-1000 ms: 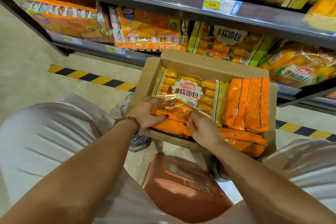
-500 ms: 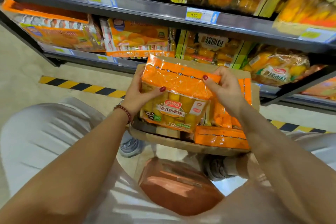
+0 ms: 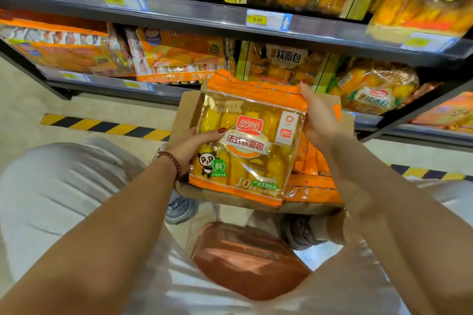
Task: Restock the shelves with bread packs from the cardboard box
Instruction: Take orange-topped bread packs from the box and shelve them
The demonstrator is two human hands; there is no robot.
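Note:
I hold an orange-and-clear bread pack [image 3: 249, 140] upright above the cardboard box [image 3: 184, 112], its label with a panda facing me. My left hand [image 3: 194, 146] grips the pack's left edge, thumb on the front. My right hand [image 3: 320, 120] grips its upper right corner and side. More orange packs [image 3: 312, 176] lie in the box below, partly hidden by the held pack. The box sits on the floor in front of the lower shelf [image 3: 115, 82], which is stocked with similar bread packs [image 3: 281, 64].
An upper shelf rail [image 3: 204, 20] with price tags crosses the top, packs above it. Yellow-black floor tape [image 3: 102, 126] runs along the shelf base. My knees in light trousers flank the box, and a brown bag [image 3: 248, 261] hangs below.
The pack came out of the box and has been turned from its back side facing me to upright with the label toward me. My right hand shifted to its upper right corner.

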